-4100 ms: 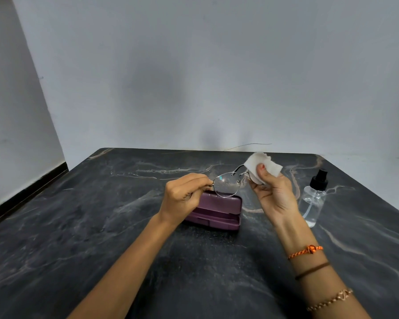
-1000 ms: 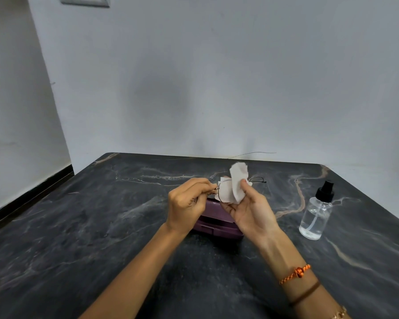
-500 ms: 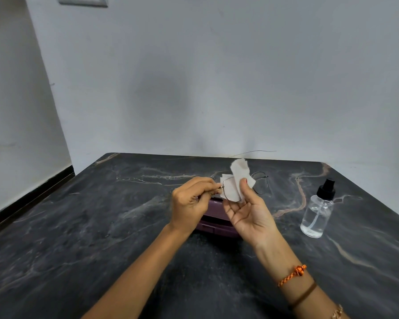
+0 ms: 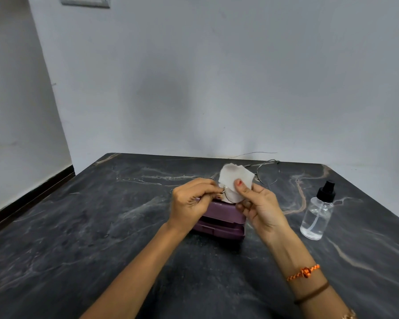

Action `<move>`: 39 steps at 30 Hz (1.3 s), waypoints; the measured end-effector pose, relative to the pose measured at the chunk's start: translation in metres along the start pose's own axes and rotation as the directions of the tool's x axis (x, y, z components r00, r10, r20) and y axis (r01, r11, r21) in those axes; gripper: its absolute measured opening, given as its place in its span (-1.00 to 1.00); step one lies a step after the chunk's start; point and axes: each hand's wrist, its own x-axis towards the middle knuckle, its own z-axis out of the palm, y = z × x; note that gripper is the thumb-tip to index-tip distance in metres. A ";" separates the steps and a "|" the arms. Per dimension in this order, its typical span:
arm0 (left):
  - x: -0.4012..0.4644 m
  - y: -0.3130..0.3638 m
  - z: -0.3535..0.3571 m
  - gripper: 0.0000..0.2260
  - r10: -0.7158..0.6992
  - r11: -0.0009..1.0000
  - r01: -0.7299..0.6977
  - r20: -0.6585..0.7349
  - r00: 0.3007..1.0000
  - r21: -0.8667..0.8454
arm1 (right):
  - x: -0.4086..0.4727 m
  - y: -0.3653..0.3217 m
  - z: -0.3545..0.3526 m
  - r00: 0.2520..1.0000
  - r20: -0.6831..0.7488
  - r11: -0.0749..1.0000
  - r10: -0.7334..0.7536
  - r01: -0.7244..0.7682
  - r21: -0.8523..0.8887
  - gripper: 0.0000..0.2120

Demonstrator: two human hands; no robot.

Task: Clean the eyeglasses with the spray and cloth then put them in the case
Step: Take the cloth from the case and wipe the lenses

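Note:
Thin wire-framed eyeglasses [image 4: 268, 172] are held above the table. My left hand [image 4: 192, 202] pinches the frame at its left hinge. My right hand [image 4: 258, 208] presses a small white cloth [image 4: 234, 179] around the left lens, thumb on the near side and fingers behind. The cloth hides most of that lens; the right lens sticks out bare to the right. A closed purple glasses case [image 4: 219, 221] lies on the table just beneath both hands. A clear spray bottle [image 4: 318, 214] with a black nozzle stands upright to the right of my right hand.
The dark marbled table [image 4: 78, 238] meets a grey wall at its far edge, with a drop along its left side. A thin wire [image 4: 256, 153] runs along the wall at the table's back. Bracelets circle my right wrist.
The cloth went from the right lens to the left lens. Within the last second my right hand turned, so the cloth lies flatter over the lens, and the glasses tilted a little.

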 end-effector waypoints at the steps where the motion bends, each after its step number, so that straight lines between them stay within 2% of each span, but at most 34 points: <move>1: 0.000 -0.001 -0.001 -0.85 -0.002 1.000 0.002 0.002 1.000 0.012 | 0.000 -0.002 -0.002 1.000 0.013 0.999 -0.006 0.007 -0.054 -0.92; 4: 0.001 -0.003 -0.003 -0.77 -0.001 0.999 0.000 0.020 1.000 0.048 | 0.000 -0.007 -0.007 0.998 0.056 0.989 0.008 0.000 -0.150 -0.81; 7: 0.001 0.001 -0.001 -0.80 -0.008 0.999 0.007 0.013 1.000 0.037 | 0.000 -0.011 -0.012 0.996 0.084 0.988 0.011 0.002 -0.155 -0.75; 10: 0.001 0.002 0.000 -0.85 -0.022 1.000 0.023 -0.012 1.000 0.011 | 0.000 -0.012 -0.009 0.995 0.098 0.999 0.035 -0.031 -0.043 -0.81; 14: 0.001 0.003 0.002 -0.92 -0.031 0.999 0.030 -0.017 0.999 -0.010 | 0.000 -0.005 -0.004 0.996 0.046 0.976 0.081 -0.089 0.198 -0.91; 18: -0.002 0.001 0.004 -0.93 -0.006 1.000 0.006 0.009 1.000 -0.015 | -0.002 0.003 0.004 0.997 0.049 0.931 0.067 -0.080 0.355 -0.78; 22: -0.003 0.000 0.005 -0.92 -0.020 1.000 0.021 0.015 1.000 -0.022 | -0.001 0.010 0.010 0.998 0.048 0.894 0.043 -0.060 0.444 -0.79; 26: -0.004 -0.001 0.004 -0.92 -0.029 0.999 0.030 0.022 0.999 -0.023 | -0.002 0.013 0.009 0.997 0.059 0.932 0.047 -0.065 0.357 -0.70; 33: 0.001 0.004 0.003 -0.92 -0.017 1.000 0.017 0.021 1.000 -0.022 | 0.001 0.001 0.001 0.999 0.010 0.994 -0.038 0.037 0.098 -0.84; 36: 0.002 0.003 0.003 -0.90 -0.008 1.000 0.008 0.035 0.999 -0.012 | -0.002 0.001 0.002 1.000 -0.027 0.993 -0.005 0.009 0.120 -0.83; 39: 0.001 0.002 0.003 -0.87 -0.012 1.000 0.012 0.028 1.000 -0.014 | -0.003 0.004 0.007 0.998 -0.043 0.958 0.045 -0.031 0.286 -0.88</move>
